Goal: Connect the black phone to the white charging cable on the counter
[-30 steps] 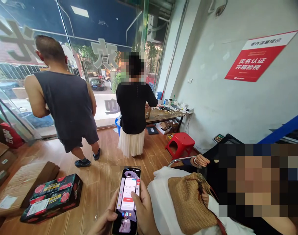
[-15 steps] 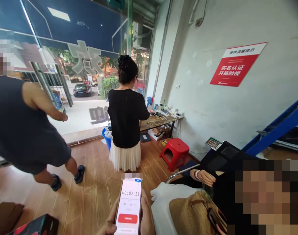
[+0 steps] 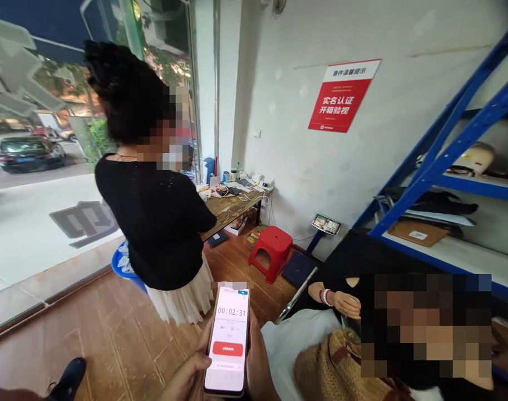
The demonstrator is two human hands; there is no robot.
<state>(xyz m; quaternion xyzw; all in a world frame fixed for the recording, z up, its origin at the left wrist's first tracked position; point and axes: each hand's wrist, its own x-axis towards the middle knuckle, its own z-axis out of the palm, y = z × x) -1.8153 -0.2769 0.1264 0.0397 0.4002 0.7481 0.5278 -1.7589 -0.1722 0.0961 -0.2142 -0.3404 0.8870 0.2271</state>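
Observation:
A smartphone [image 3: 227, 342] is held upright low in the middle of the view, its lit screen showing 00:02:31 above a red button. My left hand [image 3: 191, 362] grips its left side, with the thumb lying along the screen's edge. Around the right side wraps my right hand [image 3: 259, 356]; its fingertips are partly hidden behind the phone. Just right of my hands, a seated person in black has a woven bag [image 3: 333, 362] on a white garment, and that person's hand [image 3: 346, 303] is raised above the bag.
A person in a black top [image 3: 162, 223] stands ahead, near a cluttered wooden table [image 3: 232, 209]. By the wall are a red stool [image 3: 272, 250] and a scale display [image 3: 326, 224]. Blue shelving [image 3: 474, 189] rises on the right. A blue bin [image 3: 126, 264] stands by the window. A shoe [image 3: 72, 376] shows lower left.
My view has turned right and moved closer to the standing person, whose head has turned rightward. The person on the left has mostly left the frame. Both hands still hold the phone.

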